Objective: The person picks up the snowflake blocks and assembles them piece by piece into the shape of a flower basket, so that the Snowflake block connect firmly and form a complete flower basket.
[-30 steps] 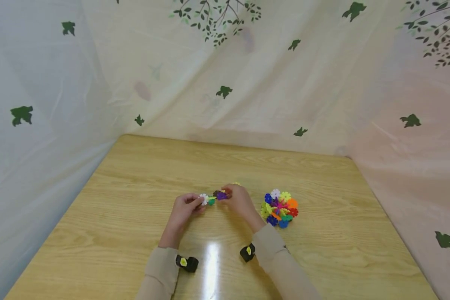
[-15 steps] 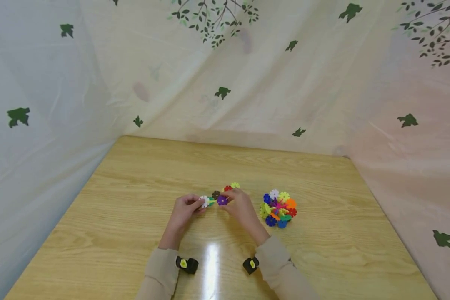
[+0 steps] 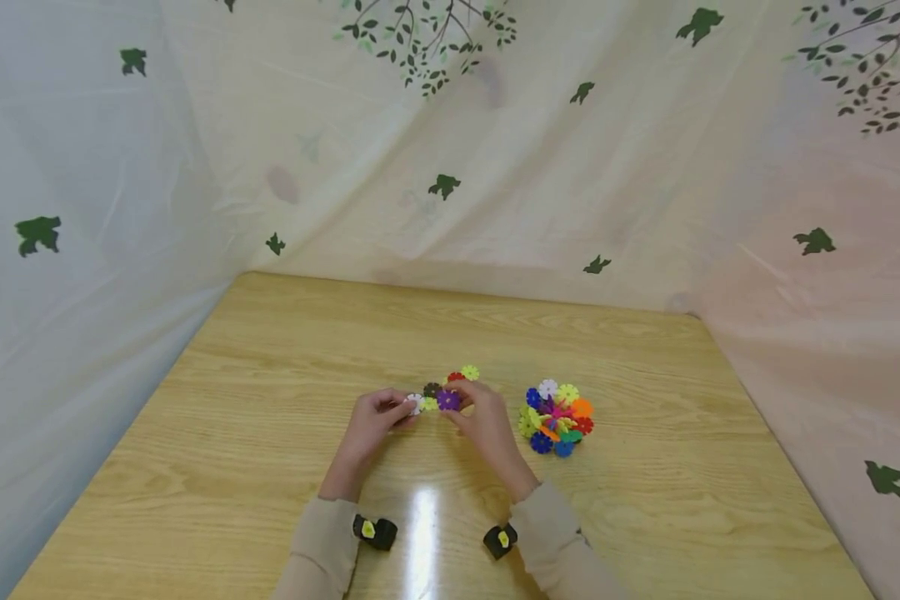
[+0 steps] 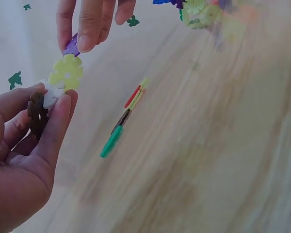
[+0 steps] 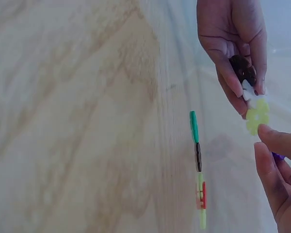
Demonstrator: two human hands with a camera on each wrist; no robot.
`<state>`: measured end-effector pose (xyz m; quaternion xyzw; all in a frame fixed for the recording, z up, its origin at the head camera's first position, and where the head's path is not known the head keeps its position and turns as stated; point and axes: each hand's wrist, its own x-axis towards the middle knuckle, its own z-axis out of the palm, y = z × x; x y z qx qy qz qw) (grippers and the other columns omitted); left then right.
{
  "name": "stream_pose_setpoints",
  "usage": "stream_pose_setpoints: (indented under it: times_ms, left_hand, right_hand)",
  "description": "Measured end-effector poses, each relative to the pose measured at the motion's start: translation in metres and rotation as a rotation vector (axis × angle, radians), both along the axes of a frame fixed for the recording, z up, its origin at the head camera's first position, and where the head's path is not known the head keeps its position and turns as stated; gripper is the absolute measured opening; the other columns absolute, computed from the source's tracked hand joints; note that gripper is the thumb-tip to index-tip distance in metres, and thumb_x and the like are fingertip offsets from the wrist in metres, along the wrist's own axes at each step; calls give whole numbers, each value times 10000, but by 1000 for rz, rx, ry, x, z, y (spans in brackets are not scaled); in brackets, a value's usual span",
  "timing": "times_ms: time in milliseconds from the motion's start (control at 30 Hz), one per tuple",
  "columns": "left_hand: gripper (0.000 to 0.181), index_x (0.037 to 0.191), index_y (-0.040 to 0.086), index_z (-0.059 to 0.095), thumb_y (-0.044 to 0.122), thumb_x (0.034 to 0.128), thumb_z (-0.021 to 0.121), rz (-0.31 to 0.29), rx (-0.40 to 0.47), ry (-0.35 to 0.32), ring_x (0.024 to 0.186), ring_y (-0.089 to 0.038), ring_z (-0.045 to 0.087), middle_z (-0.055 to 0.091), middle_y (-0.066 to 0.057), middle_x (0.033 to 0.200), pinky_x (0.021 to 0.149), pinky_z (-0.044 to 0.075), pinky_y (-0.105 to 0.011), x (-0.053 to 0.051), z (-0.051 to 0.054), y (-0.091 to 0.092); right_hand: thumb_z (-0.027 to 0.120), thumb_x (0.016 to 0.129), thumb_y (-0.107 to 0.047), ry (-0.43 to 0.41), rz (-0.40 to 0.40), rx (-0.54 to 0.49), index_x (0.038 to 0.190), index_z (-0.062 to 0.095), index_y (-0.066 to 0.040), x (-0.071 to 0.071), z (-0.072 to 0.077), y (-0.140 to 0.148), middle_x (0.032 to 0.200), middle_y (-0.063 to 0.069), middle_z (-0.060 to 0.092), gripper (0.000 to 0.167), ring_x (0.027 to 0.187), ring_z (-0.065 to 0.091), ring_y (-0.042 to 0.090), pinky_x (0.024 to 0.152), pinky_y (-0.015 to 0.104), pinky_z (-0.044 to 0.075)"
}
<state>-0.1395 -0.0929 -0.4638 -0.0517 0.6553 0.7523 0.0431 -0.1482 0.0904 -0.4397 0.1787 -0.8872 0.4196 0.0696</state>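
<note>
My left hand (image 3: 369, 423) pinches a white snowflake disc (image 4: 53, 93) between thumb and fingertips. A brown snowflake disc (image 4: 38, 115) sits against the white one, within the curl of that hand. Beyond the white disc, a pale yellow snowflake disc (image 4: 67, 72) stands joined edge to edge in the gap between the hands. My right hand (image 3: 491, 425) pinches a purple snowflake disc (image 3: 448, 400) at the yellow disc's other side. Whether purple and yellow interlock or only touch, I cannot tell.
Behind the hands, a row of discs lies on the wooden table (image 3: 255, 417): green (image 4: 110, 141), brown (image 3: 431, 389), red (image 3: 456, 377) and yellow (image 3: 470, 372). To the right stands a multicoloured ball of joined discs (image 3: 558, 417). Printed cloth (image 3: 495, 225) hangs around the table.
My right hand has come slightly nearer the body, uncovering the red and yellow discs behind it. The purple disc has turned its face upward, and the yellow disc shows more of its face.
</note>
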Motion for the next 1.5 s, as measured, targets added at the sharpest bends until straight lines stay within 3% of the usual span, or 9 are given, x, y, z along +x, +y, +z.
stream_pose_setpoints:
  times_ms: [300, 533, 900, 1133, 1333, 1500]
  left_hand:
    - [51, 846, -105, 651, -82, 878, 619, 9, 10, 11, 756, -76, 658, 698, -98, 952, 736, 607, -191, 2, 0, 3]
    - [186, 732, 22, 653, -102, 866, 621, 29, 76, -16, 706, -86, 650, 657, -28, 798, 705, 611, -195, 3, 2, 10]
    - [210, 717, 10, 630, -121, 877, 593, 66, 147, -67, 672, -95, 650, 617, -35, 762, 668, 607, -181, 4, 1, 18]
    - [176, 733, -15, 615, -111, 879, 596, 44, 120, -57, 685, -95, 651, 610, -46, 785, 684, 607, -180, 4, 2, 17]
    - [179, 728, -5, 610, -81, 889, 604, 50, 80, -57, 691, -90, 638, 607, -40, 779, 681, 605, -179, 4, 3, 17]
    - [149, 745, -30, 616, -68, 889, 616, 69, 68, -53, 714, -97, 638, 610, -47, 792, 698, 611, -194, 6, 6, 18]
  right_hand:
    - [776, 760, 18, -20, -34, -211, 996, 691, 2, 5, -8, 0, 866, 161, 707, 252, 760, 686, 268, 491, 157, 559]
    - [783, 753, 9, -42, -52, -276, 984, 697, -6, 7, -13, 2, 898, 159, 727, 247, 775, 702, 268, 503, 182, 574]
    - [780, 762, -3, -69, -50, -243, 972, 696, 11, 8, -5, 1, 863, 170, 717, 227, 759, 689, 272, 517, 171, 573]
    - [775, 762, 10, -56, -33, -235, 946, 678, -10, 9, -8, 2, 875, 156, 716, 209, 766, 683, 258, 516, 169, 573]
    - [757, 793, -10, -132, -35, -233, 964, 674, -42, 9, -6, 4, 889, 137, 712, 193, 776, 681, 225, 522, 205, 587]
    - [738, 809, 10, -247, -65, -301, 979, 678, -45, 8, -4, 4, 823, 122, 668, 189, 720, 645, 159, 532, 257, 605]
